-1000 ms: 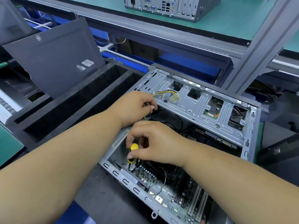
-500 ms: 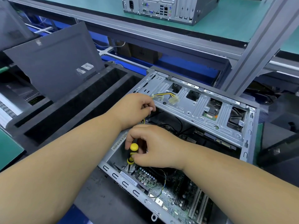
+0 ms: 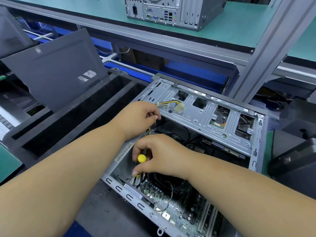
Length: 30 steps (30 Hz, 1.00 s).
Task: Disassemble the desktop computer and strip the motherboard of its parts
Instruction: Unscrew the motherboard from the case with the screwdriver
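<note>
- Grey steel desktop case point(image 3: 201, 115) lies open on its side on the bench, green motherboard point(image 3: 172, 207) exposed at its near end.
- Right hand point(image 3: 162, 156) grips a yellow-handled screwdriver point(image 3: 141, 158), tip down by the board's corner.
- Left hand point(image 3: 138, 117) pinches yellow-black power cables point(image 3: 168, 103) over the drive cage.
- Dark side panel point(image 3: 54, 72) leans in a foam tray point(image 3: 71, 120) to the left.
- 1 more computer point(image 3: 172, 11) stands on the green shelf point(image 3: 239, 26) above.
</note>
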{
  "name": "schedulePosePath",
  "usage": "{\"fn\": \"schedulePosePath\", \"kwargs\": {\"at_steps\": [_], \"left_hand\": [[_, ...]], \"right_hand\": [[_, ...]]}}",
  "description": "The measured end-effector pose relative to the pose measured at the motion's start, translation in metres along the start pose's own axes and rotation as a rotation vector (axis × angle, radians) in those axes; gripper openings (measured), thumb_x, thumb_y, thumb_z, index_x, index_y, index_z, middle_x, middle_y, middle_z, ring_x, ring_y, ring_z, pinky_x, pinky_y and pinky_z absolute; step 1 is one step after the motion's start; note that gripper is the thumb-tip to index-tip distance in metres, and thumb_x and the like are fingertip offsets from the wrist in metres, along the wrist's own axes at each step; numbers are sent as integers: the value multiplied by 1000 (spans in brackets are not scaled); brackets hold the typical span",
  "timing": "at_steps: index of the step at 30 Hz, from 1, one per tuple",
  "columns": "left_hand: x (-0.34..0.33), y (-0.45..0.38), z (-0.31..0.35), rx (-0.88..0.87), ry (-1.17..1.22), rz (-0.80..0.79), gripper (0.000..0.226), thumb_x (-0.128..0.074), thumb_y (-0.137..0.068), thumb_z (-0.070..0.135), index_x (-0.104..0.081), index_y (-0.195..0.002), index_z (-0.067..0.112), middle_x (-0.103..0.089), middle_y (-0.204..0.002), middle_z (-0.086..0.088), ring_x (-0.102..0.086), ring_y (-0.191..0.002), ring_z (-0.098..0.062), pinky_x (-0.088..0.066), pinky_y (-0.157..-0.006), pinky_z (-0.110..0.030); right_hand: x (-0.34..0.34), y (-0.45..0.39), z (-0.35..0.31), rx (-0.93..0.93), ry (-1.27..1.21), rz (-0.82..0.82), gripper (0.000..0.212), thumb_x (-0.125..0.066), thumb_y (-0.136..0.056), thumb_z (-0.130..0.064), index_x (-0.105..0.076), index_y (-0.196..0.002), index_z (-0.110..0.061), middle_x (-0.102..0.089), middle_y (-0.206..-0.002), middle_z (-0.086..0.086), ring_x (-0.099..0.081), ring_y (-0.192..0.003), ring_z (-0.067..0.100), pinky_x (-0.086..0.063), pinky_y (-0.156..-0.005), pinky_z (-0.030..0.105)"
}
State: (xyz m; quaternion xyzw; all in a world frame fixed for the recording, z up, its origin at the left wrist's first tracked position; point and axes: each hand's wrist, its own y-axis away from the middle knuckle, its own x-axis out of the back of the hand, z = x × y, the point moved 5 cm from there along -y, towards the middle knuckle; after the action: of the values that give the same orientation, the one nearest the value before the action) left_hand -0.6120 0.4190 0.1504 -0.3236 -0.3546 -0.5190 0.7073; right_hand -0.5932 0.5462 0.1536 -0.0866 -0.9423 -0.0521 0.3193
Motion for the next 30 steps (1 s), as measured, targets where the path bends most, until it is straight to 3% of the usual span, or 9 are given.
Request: {"fn": "schedulePosePath", "kwargs": {"at_steps": [4, 8, 12, 16, 21, 25, 30], "left_hand": [[0, 0, 0, 0, -2, 9, 17, -59, -86, 22, -69, -85, 36, -65, -73, 15, -58, -70, 6, -41, -60, -16], [0, 0, 0, 9, 2, 5, 17, -59, -86, 21, -69, -86, 34, -65, -72, 15, -58, -69, 6, -40, -60, -16], [2, 0, 2, 9, -5, 3, 17, -59, -86, 21, -70, -87, 34, -66, -72, 15, -58, -68, 5, -43, -60, -17], [2, 1, 3, 6, -15, -6, 17, -59, -87, 21, -70, -88, 33, -65, -73, 15, -58, -69, 4, -43, -61, -17], [3, 1, 3, 5, -5, 6, 18, -59, -86, 19, -70, -87, 33, -65, -72, 16, -58, -69, 4, -42, -61, -16], [3, 1, 4, -7, 11, 12, 18, -59, -86, 18, -70, -87, 32, -65, -73, 15, -58, -70, 3, -44, -63, -17], [3, 2, 3, -17, 6, 8, 18, -59, -87, 19, -70, -87, 33, -65, -75, 15, -58, -72, 4, -42, -62, -15]], "right_hand": [[-3, 1, -2, 52, 9, -35, 18, -80, -77, -15, -74, -93, -21, -64, -89, -7, -57, -78, 6, -51, -77, 32], [-3, 2, -6, 110, -27, -17, 15, -81, -79, -21, -78, -92, -16, -62, -92, -1, -56, -89, 9, -47, -86, 36], [-1, 1, -4, 92, 29, 37, 27, -83, -77, -23, -73, -101, -17, -59, -94, 0, -55, -84, 11, -48, -79, 29], [2, 1, -2, 41, 44, 52, 28, -85, -73, -27, -65, -91, -22, -61, -90, -5, -56, -71, 9, -50, -70, 32], [1, 3, -5, 59, -54, 24, 23, -72, -75, -2, -72, -92, -17, -58, -91, -3, -58, -71, 12, -52, -75, 34], [0, 2, -6, 77, -50, 25, 18, -83, -76, -18, -72, -90, -14, -57, -87, -6, -52, -76, 3, -47, -76, 24], [0, 1, -2, 10, -71, 19, 27, -87, -72, -24, -67, -89, -15, -66, -83, 1, -60, -68, 14, -52, -69, 38]]}}
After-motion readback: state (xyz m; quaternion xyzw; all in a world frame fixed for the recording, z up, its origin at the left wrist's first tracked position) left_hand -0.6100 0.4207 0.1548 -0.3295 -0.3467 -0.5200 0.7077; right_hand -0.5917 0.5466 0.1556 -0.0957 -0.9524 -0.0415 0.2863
